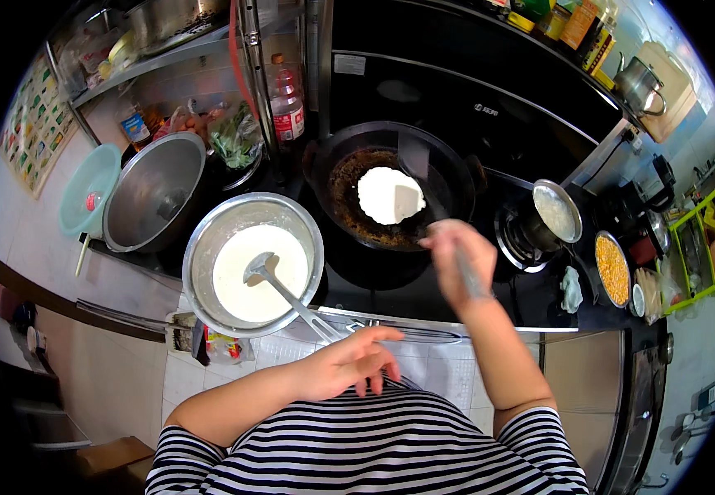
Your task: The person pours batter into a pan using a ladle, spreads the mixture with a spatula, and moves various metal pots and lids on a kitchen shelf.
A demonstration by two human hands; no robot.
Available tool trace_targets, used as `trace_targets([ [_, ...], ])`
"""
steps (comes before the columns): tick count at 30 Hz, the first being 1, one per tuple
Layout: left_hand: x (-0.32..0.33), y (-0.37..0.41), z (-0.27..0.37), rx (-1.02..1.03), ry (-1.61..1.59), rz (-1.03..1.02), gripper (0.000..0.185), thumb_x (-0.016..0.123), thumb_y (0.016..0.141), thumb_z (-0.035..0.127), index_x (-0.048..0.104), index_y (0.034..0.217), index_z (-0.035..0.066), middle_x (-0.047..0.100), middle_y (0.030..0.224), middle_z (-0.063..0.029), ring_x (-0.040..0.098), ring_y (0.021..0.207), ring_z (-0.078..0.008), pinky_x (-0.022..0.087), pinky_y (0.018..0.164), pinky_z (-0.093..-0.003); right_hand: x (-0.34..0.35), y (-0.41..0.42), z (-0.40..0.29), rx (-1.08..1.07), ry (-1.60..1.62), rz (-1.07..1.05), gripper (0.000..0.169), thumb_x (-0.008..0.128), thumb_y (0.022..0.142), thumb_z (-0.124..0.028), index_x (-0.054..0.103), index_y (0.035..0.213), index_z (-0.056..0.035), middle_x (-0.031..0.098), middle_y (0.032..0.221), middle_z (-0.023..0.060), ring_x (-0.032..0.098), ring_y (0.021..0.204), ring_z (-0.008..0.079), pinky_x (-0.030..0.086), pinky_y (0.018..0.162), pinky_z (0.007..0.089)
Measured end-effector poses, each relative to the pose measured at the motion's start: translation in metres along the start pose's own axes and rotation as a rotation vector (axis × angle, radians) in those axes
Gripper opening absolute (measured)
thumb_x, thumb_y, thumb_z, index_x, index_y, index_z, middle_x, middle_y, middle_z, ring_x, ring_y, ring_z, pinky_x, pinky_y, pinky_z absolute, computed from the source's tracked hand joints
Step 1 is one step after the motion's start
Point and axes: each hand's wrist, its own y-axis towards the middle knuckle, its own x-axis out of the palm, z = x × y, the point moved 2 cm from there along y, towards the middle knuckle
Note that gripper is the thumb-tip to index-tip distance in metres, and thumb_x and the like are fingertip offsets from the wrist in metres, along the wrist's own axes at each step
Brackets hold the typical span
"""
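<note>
My right hand grips the handle of a spatula, whose broad blade is inside a dark wok on the stove. A round white piece of batter lies in the wok, with a shadow across its right part. My left hand is in front of my body with its fingers apart, holding nothing. Near it is the handle of a grey ladle, which rests in a steel bowl of white batter. The wok stands behind the bowl, to its right.
A large metal basin and a light green plastic basin are at the left. A small pot stands by the right burner, near a grey-blue cloth and a dish of yellow kernels. A plastic bottle stands behind.
</note>
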Motion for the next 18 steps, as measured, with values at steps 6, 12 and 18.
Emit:
trace_targets([
  [6,-0.043,-0.061,-0.033,0.041,-0.012,0.369,0.036,0.035,0.095,0.026,0.041,0.121,0.002,0.056,0.096,-0.0110,0.054,0.078,-0.0136,0.045,0.069,-0.0257,-0.050,0.029,0.063,0.321,0.193,-0.134,0.020,0.050,0.088,-0.014,0.059,0.094,0.0019,0.059,0.067,0.0051,0.057,0.062,0.0092,0.044,0.057,0.0214],
  [12,-0.046,-0.130,-0.080,0.140,-0.178,0.771,0.037,0.038,0.094,0.032,0.044,0.114,0.002,0.056,0.089,-0.0117,0.054,0.074,-0.0158,0.044,0.065,-0.0259,-0.039,0.068,0.097,0.571,0.299,-0.018,0.022,0.056,0.084,-0.022,0.063,0.080,-0.0015,0.052,0.060,0.0023,0.043,0.051,0.0066,0.034,0.049,0.0201],
  [18,-0.051,-0.141,-0.075,0.274,-0.193,0.890,0.030,0.036,0.095,0.026,0.046,0.112,0.003,0.056,0.090,-0.0096,0.053,0.076,-0.0147,0.042,0.068,-0.0259,-0.023,0.079,0.084,0.501,0.205,0.003,0.020,0.059,0.083,-0.018,0.057,0.072,-0.0012,0.053,0.062,0.0030,0.050,0.044,0.0096,0.040,0.043,0.0209],
])
